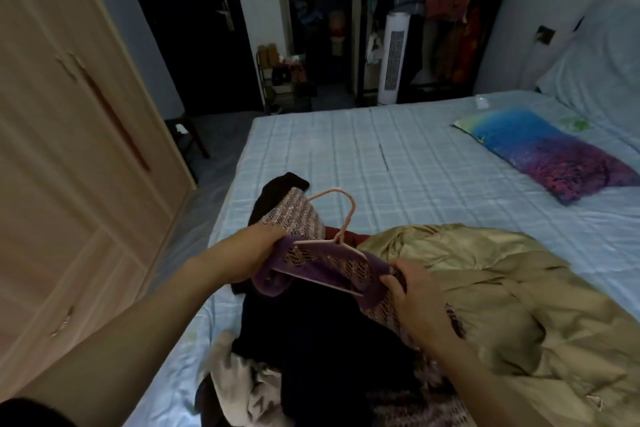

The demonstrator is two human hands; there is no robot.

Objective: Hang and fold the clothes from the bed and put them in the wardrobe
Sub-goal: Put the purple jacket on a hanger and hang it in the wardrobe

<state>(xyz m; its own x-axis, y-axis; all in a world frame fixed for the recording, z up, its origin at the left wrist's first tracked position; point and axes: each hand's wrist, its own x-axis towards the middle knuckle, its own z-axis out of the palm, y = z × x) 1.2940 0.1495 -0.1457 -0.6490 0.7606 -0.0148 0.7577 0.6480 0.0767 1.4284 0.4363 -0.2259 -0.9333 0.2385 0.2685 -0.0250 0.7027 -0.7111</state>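
Purple knit garment [313, 265], soft and light, likely to slip: left hand [256, 253] and right hand [414, 295] grip its shoulders over pink hanger [341, 218].

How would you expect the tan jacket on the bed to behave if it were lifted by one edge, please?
The tan jacket lies crumpled in soft folds, so it would probably sag rather than hold shape. Its faint sheen suggests a smooth fabric that may slide in the grip. It spreads wide over the bed, so it is likely bulky and would trail.

Wardrobe [69, 149] left of bed [398, 156]
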